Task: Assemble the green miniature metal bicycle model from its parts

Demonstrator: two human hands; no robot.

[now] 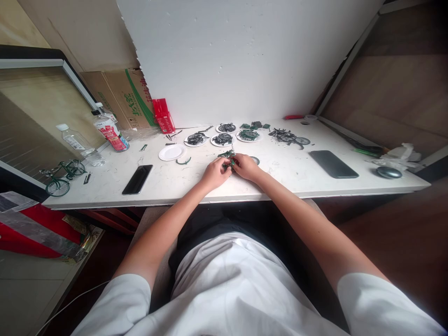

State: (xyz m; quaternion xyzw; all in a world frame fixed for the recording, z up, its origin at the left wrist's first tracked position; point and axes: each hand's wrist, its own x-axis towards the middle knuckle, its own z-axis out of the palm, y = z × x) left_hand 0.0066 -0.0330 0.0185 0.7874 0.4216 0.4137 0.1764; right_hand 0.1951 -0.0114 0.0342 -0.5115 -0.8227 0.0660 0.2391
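Beyond hands point(217, 172), loaded plates point(198, 145); to left, phone point(137, 179).

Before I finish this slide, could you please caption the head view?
Left hand and right hand meet around small green parts at a white table.

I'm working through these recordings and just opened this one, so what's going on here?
A person sits at a white table, the left hand and right hand holding a small dark-green piece between them; much of it is hidden. Beyond them, dark and green bicycle parts lie on white plates, with more loose on the table. A small green bicycle stands near the table's left end.
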